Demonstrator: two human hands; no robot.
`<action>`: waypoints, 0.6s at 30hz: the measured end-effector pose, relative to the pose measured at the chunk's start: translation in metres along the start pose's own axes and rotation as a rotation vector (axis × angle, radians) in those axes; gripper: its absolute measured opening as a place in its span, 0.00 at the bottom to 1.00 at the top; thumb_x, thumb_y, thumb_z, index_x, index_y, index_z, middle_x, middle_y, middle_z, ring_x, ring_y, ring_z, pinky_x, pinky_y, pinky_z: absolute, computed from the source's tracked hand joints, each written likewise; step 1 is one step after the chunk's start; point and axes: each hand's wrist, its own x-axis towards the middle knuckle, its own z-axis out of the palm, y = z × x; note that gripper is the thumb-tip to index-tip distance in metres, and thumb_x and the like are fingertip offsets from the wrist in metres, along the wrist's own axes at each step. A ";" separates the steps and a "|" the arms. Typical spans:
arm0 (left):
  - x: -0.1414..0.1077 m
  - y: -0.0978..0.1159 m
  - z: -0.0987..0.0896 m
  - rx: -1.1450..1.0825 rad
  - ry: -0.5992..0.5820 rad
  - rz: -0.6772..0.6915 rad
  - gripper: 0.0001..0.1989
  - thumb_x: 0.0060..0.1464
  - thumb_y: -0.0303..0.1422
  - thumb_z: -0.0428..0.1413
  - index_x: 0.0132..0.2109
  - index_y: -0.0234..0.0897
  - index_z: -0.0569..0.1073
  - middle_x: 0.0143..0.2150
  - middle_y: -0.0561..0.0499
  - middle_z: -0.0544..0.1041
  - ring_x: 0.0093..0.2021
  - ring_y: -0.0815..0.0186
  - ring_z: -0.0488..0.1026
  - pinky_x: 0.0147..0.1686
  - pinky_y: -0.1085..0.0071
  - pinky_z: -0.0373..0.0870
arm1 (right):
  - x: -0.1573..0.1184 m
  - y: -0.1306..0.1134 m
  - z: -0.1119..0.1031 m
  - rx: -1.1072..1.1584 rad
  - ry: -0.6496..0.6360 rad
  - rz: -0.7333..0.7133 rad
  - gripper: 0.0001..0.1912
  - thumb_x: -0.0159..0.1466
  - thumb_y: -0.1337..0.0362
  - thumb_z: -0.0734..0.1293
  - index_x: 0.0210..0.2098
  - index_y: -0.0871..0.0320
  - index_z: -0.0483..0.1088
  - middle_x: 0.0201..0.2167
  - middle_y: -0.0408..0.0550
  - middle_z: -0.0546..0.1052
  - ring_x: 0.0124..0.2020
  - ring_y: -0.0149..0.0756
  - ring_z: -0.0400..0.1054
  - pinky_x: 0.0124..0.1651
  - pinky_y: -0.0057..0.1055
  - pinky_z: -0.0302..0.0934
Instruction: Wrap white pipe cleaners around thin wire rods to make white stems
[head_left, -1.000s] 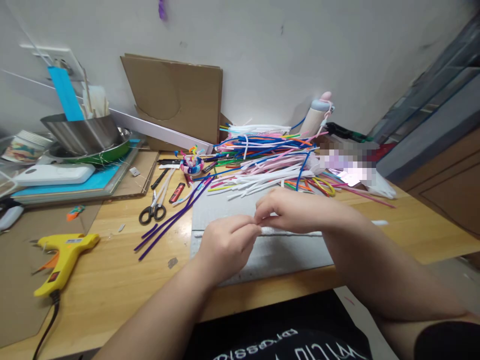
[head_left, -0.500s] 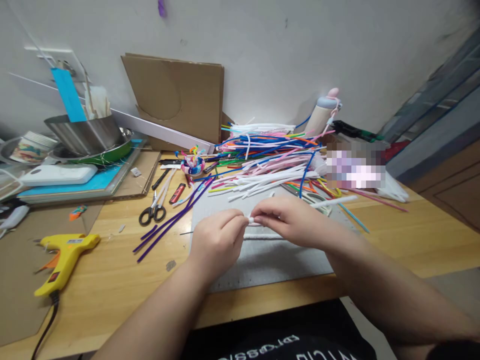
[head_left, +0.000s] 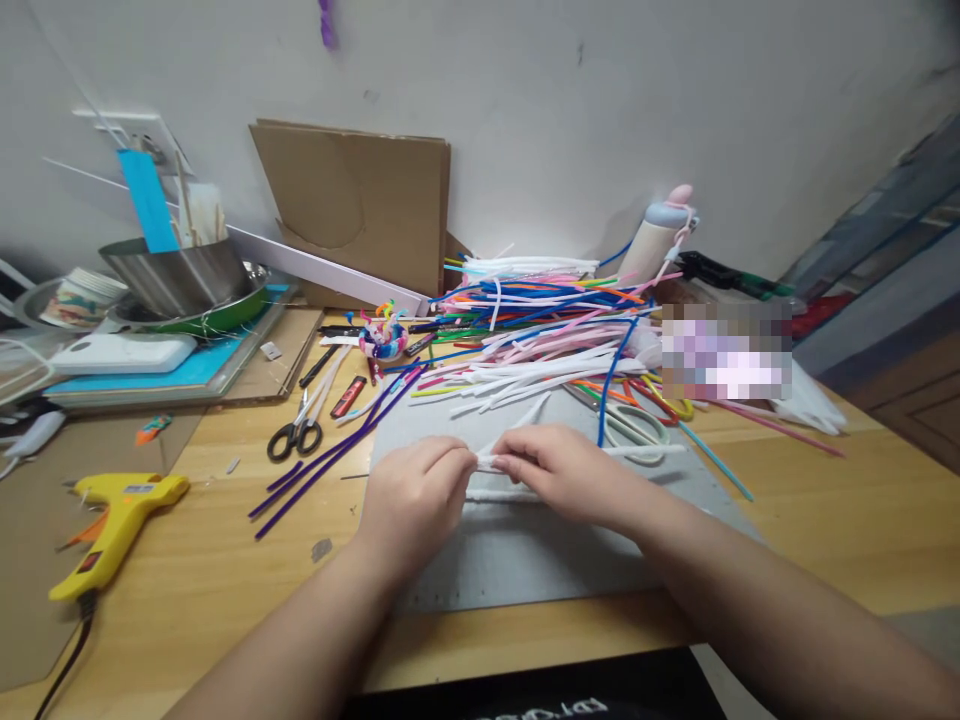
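Note:
Over a grey cutting mat (head_left: 525,565), my left hand (head_left: 420,505) and my right hand (head_left: 555,470) meet fingertip to fingertip. Both are closed in a pinch on a white pipe cleaner (head_left: 517,425), whose one end slants up and away between them. My fingers cover the spot where it is gripped. Just below, another white pipe cleaner (head_left: 493,496) lies across the mat, partly hidden by both hands. A straight white length (head_left: 645,450) shows to the right of my right wrist; whether it joins the held piece I cannot tell.
Behind the mat is a heap of coloured pipe cleaners (head_left: 547,300). Purple pipe cleaners (head_left: 334,455), black-handled scissors (head_left: 295,440) and a yellow glue gun (head_left: 124,515) lie to the left. Pale-handled scissors (head_left: 637,435) rest at the right, and a bottle (head_left: 651,245) stands behind.
The pinched fingers have shifted slightly left and down in view. A white end now sticks up between my hands. The camera view has shifted a little too.

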 end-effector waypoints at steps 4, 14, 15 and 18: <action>0.000 0.000 -0.001 -0.019 -0.002 0.022 0.05 0.54 0.25 0.52 0.35 0.36 0.73 0.33 0.51 0.78 0.33 0.66 0.74 0.33 0.70 0.70 | -0.001 0.010 0.001 0.029 0.004 0.009 0.11 0.64 0.62 0.61 0.31 0.58 0.72 0.27 0.44 0.75 0.29 0.31 0.66 0.31 0.25 0.53; 0.000 0.003 0.011 -0.074 -0.072 -0.054 0.06 0.56 0.31 0.52 0.33 0.36 0.72 0.31 0.49 0.77 0.32 0.65 0.73 0.33 0.68 0.69 | -0.006 0.013 0.007 0.039 0.009 0.016 0.11 0.64 0.62 0.60 0.34 0.56 0.74 0.30 0.45 0.77 0.32 0.34 0.68 0.33 0.27 0.54; 0.000 0.003 0.012 -0.072 -0.064 -0.055 0.05 0.56 0.30 0.52 0.36 0.36 0.72 0.32 0.49 0.77 0.33 0.64 0.73 0.34 0.68 0.69 | -0.006 0.014 0.007 0.036 0.005 0.011 0.11 0.65 0.63 0.59 0.34 0.56 0.74 0.30 0.45 0.77 0.32 0.34 0.68 0.33 0.27 0.54; 0.001 0.005 0.013 -0.040 -0.059 0.007 0.07 0.56 0.29 0.51 0.41 0.37 0.72 0.35 0.48 0.78 0.35 0.64 0.74 0.34 0.68 0.70 | -0.006 0.017 0.008 0.052 -0.004 0.018 0.12 0.65 0.63 0.59 0.33 0.56 0.74 0.30 0.45 0.77 0.32 0.34 0.68 0.33 0.27 0.55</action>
